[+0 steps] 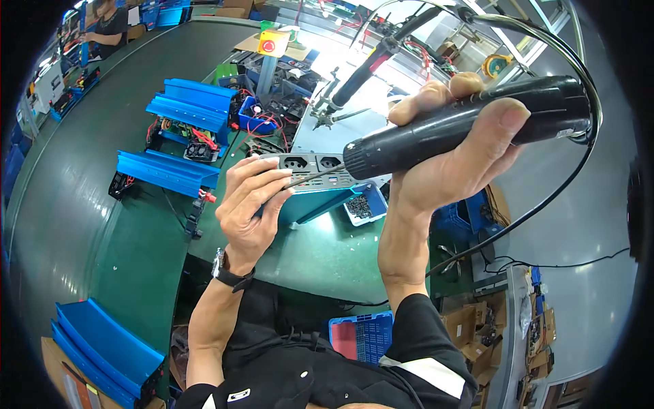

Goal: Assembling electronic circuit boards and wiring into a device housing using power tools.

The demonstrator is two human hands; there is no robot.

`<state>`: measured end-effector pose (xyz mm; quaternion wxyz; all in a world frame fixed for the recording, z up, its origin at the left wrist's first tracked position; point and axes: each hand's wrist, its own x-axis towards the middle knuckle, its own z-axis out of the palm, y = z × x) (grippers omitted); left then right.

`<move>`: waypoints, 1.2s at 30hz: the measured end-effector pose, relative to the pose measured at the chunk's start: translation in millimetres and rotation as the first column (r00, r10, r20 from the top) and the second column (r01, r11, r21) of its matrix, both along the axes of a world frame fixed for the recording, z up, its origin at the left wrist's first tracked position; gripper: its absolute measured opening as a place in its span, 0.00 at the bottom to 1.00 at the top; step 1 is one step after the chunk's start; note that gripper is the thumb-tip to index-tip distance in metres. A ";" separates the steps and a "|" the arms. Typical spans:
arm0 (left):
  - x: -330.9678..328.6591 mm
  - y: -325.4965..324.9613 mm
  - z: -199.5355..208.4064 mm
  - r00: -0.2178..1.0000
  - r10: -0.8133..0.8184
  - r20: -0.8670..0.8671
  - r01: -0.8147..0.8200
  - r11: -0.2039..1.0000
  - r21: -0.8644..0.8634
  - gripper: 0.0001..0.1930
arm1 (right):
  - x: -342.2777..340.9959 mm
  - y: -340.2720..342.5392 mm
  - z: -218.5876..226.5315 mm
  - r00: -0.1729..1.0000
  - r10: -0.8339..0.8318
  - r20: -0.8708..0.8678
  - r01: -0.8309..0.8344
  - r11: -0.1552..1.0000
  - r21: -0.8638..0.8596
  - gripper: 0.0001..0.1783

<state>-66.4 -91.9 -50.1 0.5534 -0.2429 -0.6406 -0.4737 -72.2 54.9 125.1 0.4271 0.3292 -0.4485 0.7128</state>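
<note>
My right hand (pixel 449 146) is wrapped round a black electric screwdriver (pixel 422 133), held almost level with its bit pointing left. The thin bit (pixel 317 175) crosses in front of a grey end panel (pixel 334 178) with two sockets, on a teal-blue metal case (pixel 320 202). At the bit's tip, the fingers and thumb of my left hand (pixel 252 198) are pinched together beside the panel's left end. What lies between those fingertips is too small to make out. A cable leads from the screwdriver's rear end.
Blue metal housings (pixel 191 109) with electronics stand on the green bench at left. A blue-white bin of screws (pixel 366 204) sits behind the case. Beyond are a red emergency button on a yellow box (pixel 269 43) and a black support arm (pixel 361 75). A person (pixel 109 31) is far left.
</note>
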 end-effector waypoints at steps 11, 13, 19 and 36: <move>1.5 -3.1 -1.1 0.998 0.058 0.001 -0.058 0.994 -0.090 0.25 | 3.3 -9.7 4.8 0.981 -0.190 -0.045 0.191 0.981 0.033 0.36; -2.0 -3.6 -6.2 0.999 0.041 0.035 -0.039 0.998 -0.040 0.36 | 4.0 -7.3 7.8 0.985 -0.172 0.007 0.172 0.985 -0.016 0.38; -1.8 -8.0 -14.2 0.974 -0.126 0.187 0.123 0.992 0.028 0.34 | 6.6 -17.6 5.3 0.981 -0.192 0.000 0.192 0.981 0.008 0.39; 1.4 -7.1 -17.1 0.970 -0.106 0.217 0.099 0.994 0.043 0.32 | -5.1 -24.1 -4.3 0.988 -0.136 -0.069 0.143 0.985 0.092 0.35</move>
